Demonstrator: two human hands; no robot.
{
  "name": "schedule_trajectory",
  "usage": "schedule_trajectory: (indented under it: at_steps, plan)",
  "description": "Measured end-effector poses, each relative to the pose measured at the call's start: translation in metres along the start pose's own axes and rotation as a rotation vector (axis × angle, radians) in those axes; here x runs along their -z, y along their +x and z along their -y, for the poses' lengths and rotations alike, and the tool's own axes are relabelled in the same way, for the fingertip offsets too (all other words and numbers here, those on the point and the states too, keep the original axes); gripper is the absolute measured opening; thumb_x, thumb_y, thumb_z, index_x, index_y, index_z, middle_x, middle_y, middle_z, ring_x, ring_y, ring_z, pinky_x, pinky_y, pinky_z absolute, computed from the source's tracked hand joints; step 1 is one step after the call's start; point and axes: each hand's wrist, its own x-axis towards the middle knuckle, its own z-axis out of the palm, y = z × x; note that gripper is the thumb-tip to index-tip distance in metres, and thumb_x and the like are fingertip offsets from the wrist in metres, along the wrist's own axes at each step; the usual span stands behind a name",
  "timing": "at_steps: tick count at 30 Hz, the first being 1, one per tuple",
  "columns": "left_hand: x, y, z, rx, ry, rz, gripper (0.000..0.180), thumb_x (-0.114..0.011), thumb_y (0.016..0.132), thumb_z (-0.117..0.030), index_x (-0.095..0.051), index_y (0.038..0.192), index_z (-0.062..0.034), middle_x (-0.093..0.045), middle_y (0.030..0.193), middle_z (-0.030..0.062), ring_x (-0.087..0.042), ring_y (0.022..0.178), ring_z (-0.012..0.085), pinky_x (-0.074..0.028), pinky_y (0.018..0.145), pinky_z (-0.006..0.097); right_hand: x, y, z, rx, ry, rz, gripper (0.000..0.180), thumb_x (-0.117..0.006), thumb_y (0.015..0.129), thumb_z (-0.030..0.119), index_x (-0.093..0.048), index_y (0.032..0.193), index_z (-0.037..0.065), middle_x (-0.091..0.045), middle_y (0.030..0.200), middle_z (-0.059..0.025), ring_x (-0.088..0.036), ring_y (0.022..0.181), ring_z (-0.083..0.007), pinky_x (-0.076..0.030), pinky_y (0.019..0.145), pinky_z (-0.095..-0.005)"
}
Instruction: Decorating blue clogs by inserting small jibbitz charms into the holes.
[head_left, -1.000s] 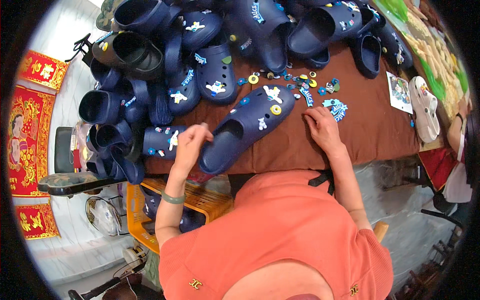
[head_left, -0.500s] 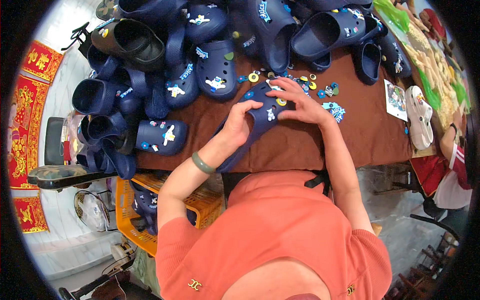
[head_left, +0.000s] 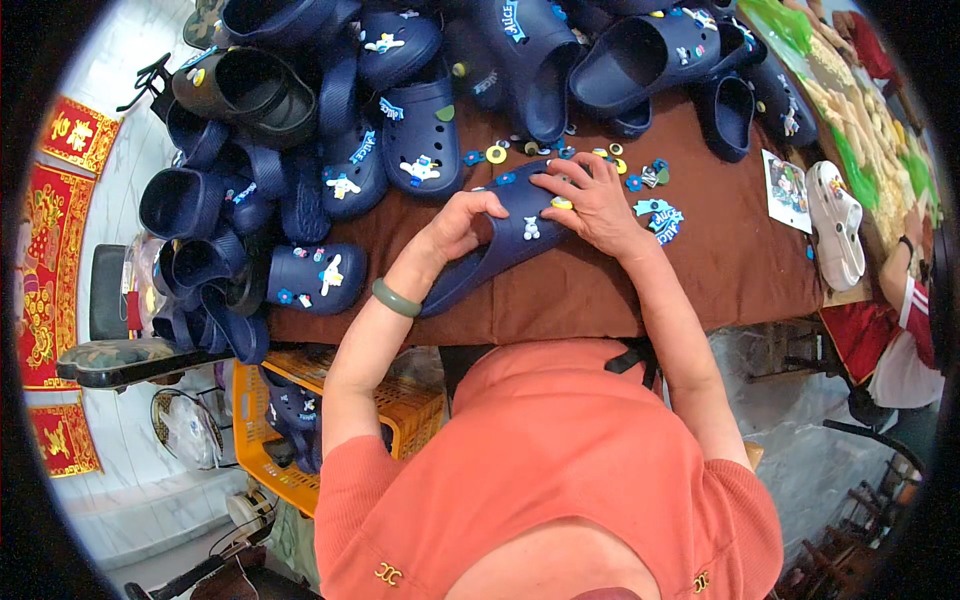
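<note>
A dark blue clog (head_left: 490, 262) lies tilted on the brown cloth, its toe pointing away to the right. My left hand (head_left: 462, 225), a green bangle on its wrist, grips the clog by its side, thumb on the upper and the other fingers hidden. Over the toe bends my right hand (head_left: 598, 208), fingers curled on the holed upper, its thumb beside a yellow charm (head_left: 562, 203). A white bear-shaped charm (head_left: 531, 228) sits on the clog between my hands. Beyond the toe lie loose charms (head_left: 496, 154), partly covered by the right hand.
Many blue clogs (head_left: 425, 130) are heaped at the far side and left of the table (head_left: 740, 280). A picture card (head_left: 787, 192) and a white clog (head_left: 836, 225) lie at the right. Below the left edge stands an orange crate (head_left: 415, 420) holding clogs. Another person's arm (head_left: 895, 275) shows far right.
The clog has turned flatter, its heel lifting away from the table's front edge. My right hand has curled its fingers more over the toe; my left hand keeps its grip.
</note>
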Motion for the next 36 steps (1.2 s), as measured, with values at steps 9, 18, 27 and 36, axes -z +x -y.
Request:
schedule_trajectory:
  at_steps: [9, 18, 27, 36]
  plan:
    - [0.011, 0.005, 0.005, -0.023, 0.003, 0.019, 0.025, -0.059, 0.074, -0.011, -0.064, 0.096, -0.0010, -0.068, 0.089, 0.0096, -0.066, 0.078, 0.0208, -0.054, 0.075, 0.033, -0.016, 0.012, 0.006, -0.173, 0.015, -0.106, 0.021, -0.065, 0.083, 0.034, -0.068, 0.098, 0.020, -0.061, 0.105, 0.0026, -0.050, 0.105, -0.0216, -0.036, 0.088, -0.0405]
    - [-0.005, 0.007, 0.016, -0.049, -0.183, -0.062, 0.025, -0.056, 0.081, -0.012, -0.062, 0.102, 0.0011, -0.067, 0.095, 0.0121, -0.066, 0.086, 0.0236, -0.052, 0.083, 0.037, -0.018, 0.008, 0.030, 0.003, 0.155, -0.187, 0.029, -0.068, 0.083, 0.024, -0.063, 0.107, 0.010, -0.063, 0.107, -0.0060, -0.057, 0.104, -0.0225, -0.036, 0.098, -0.0421]
    - [-0.022, 0.009, 0.014, -0.049, -0.337, -0.139, 0.028, -0.056, 0.082, -0.015, -0.060, 0.104, 0.0014, -0.067, 0.096, 0.0146, -0.067, 0.085, 0.0263, -0.053, 0.083, 0.038, -0.020, 0.006, 0.025, -0.072, 0.302, -0.266, 0.025, -0.067, 0.084, 0.017, -0.062, 0.106, 0.007, -0.063, 0.104, -0.0093, -0.059, 0.099, -0.0270, -0.041, 0.091, -0.0414]
    - [-0.010, 0.011, 0.014, -0.006, -0.343, -0.110, 0.031, -0.053, 0.087, -0.017, -0.058, 0.111, 0.0036, -0.067, 0.104, 0.0169, -0.066, 0.092, 0.0271, -0.051, 0.089, 0.040, -0.001, 0.000, 0.013, -0.012, 0.358, 0.012, 0.034, -0.067, 0.082, 0.020, -0.058, 0.113, 0.009, -0.057, 0.103, -0.0101, -0.053, 0.100, -0.0269, -0.035, 0.096, -0.0434]
